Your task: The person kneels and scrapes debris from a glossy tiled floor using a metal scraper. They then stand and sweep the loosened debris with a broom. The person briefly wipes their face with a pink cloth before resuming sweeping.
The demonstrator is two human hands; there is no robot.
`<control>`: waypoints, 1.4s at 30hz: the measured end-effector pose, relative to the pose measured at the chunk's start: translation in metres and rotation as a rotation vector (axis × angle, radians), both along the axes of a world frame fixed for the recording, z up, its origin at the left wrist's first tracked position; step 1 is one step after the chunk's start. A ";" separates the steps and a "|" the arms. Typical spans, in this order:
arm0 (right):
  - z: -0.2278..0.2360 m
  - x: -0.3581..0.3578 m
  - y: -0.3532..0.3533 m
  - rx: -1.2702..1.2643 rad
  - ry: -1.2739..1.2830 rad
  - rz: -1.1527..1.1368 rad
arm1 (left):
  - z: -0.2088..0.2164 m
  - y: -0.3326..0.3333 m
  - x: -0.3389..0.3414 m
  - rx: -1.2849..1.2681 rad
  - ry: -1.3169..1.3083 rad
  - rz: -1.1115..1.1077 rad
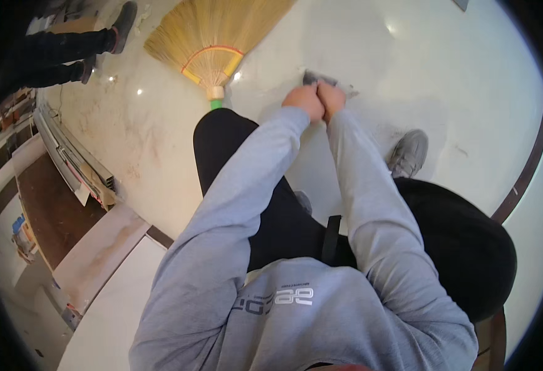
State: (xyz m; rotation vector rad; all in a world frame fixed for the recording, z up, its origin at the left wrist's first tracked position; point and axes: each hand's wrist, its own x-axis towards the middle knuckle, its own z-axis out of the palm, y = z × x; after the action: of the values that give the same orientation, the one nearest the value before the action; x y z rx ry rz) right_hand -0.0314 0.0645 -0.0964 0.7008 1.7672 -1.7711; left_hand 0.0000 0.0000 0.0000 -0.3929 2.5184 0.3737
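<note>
My left hand and my right hand are close together, low over the pale glossy floor in front of me. Both are closed around a scraper, whose dark, flat blade lies against the floor just beyond my knuckles. The handle is hidden inside my fingers. A little dark debris is on the floor to the right of the blade.
A straw broom with a green handle lies to the left, partly under my knee. At far left are another person's legs, stacked long panels and a brown board. A dark floor strip runs along the right.
</note>
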 end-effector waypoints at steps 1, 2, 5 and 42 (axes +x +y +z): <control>-0.011 0.003 0.003 0.016 0.018 -0.048 | 0.007 0.008 0.002 0.006 -0.001 -0.031; -0.026 0.002 0.010 0.016 0.035 -0.059 | 0.008 0.018 0.001 0.006 0.016 -0.042; -0.066 0.101 0.049 0.179 -0.200 0.011 | -0.010 0.040 0.072 0.156 -0.231 -0.007; -0.025 0.088 0.078 -0.010 -0.311 -0.129 | -0.010 0.059 0.050 0.202 -0.213 -0.035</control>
State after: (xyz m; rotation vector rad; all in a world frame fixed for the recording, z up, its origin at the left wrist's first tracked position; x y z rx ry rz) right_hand 0.0571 0.1423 -0.1211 1.0444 1.5330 -1.6451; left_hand 0.0501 0.0594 -0.0099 -0.2929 2.2526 0.5378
